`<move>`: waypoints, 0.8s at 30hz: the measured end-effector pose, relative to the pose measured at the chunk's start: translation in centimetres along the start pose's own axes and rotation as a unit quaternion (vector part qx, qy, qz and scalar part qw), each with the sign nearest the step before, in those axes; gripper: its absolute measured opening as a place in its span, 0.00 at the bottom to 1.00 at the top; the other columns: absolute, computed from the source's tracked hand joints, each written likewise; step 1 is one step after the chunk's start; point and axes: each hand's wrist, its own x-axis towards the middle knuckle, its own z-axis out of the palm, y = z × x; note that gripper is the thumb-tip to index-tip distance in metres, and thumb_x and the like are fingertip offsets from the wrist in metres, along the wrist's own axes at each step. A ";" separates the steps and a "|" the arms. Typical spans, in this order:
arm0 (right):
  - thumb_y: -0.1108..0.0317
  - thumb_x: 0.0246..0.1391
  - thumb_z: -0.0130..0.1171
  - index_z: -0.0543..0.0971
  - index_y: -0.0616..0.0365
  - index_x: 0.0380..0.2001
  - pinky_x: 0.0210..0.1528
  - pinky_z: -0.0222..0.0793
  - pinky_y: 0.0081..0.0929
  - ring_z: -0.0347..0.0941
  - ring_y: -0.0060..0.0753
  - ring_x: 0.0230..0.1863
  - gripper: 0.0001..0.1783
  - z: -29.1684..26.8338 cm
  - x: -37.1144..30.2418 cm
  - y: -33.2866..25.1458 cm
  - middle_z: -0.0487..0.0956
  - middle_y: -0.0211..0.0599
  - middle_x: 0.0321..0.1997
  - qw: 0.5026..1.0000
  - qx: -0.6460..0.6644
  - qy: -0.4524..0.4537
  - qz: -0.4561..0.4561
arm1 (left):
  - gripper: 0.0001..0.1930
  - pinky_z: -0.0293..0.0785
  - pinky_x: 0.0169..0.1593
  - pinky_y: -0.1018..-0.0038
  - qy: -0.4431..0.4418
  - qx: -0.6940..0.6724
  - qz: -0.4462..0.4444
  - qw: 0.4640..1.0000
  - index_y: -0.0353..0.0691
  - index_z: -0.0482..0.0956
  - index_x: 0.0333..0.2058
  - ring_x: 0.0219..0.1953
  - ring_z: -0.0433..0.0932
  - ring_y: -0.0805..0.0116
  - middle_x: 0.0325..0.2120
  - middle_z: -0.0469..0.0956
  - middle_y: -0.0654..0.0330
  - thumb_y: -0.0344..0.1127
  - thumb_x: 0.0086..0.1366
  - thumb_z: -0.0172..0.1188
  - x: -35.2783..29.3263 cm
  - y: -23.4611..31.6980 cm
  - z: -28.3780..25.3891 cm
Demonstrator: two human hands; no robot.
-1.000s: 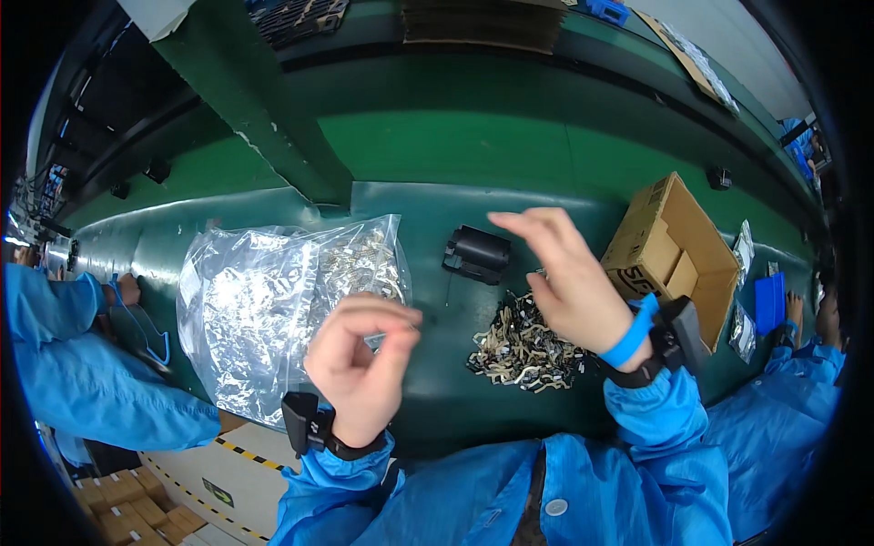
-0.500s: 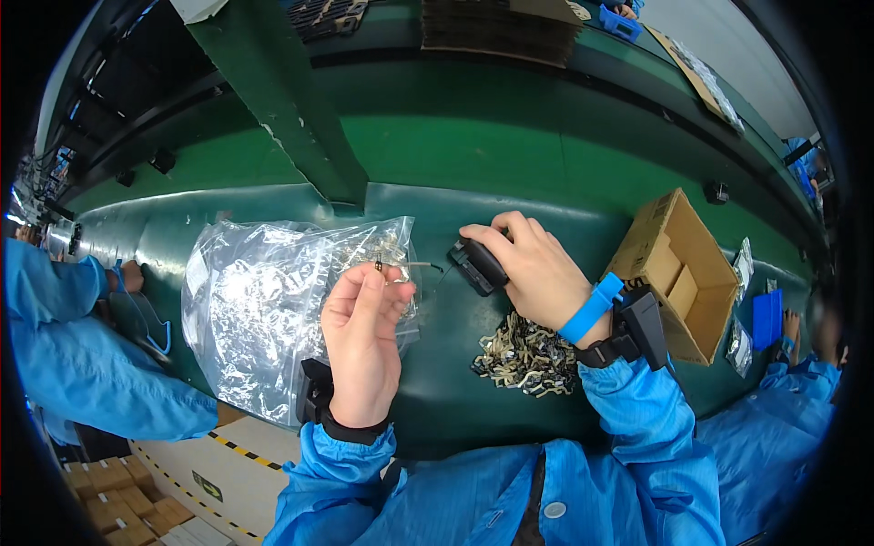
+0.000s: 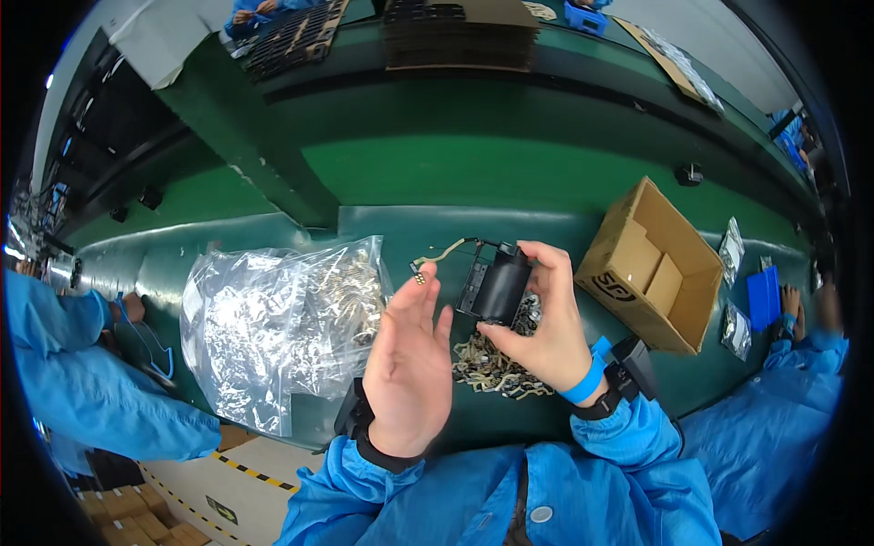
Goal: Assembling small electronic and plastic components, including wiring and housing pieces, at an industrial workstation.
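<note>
My right hand (image 3: 553, 337) grips a black half-round plastic housing (image 3: 503, 287) between thumb and fingers, its curved side facing up. A thin beige flex cable (image 3: 446, 251) runs out from its top left and bends down to a small gold-dotted connector end. My left hand (image 3: 408, 382) is open, palm up with fingers stretched out; the connector end lies at its fingertips, and I cannot tell whether it rests on them. Beneath the housing is a heap of beige and black flex cables (image 3: 496, 371), partly hidden by my right hand. Left of my left hand lies a clear plastic bag (image 3: 246, 337) of similar pieces.
An open cardboard box (image 3: 614, 273) stands at the right, with small clear bags (image 3: 736, 329) and a blue tray (image 3: 763, 298) beyond it. A green post (image 3: 246, 136) rises behind the bag. Blue-sleeved people sit on both sides; stacked cardboard (image 3: 460, 41) is at the back.
My left hand has gone from pinching the flex cable to stretched-out fingers. My right hand has turned the black housing, and the two hands are closer together. The whole view has shifted slightly.
</note>
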 end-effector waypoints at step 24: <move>0.73 0.30 0.75 0.59 0.60 0.58 0.50 0.70 0.34 0.67 0.45 0.53 0.49 -1.3 -3.6 0.0 0.61 0.48 0.56 0.992 0.018 0.125 0.005 | 0.28 0.49 0.67 0.61 -0.046 0.088 -0.096 0.990 0.46 0.67 0.61 0.64 0.58 0.61 0.61 0.63 0.58 0.55 0.74 0.33 -1.7 -4.5 1.5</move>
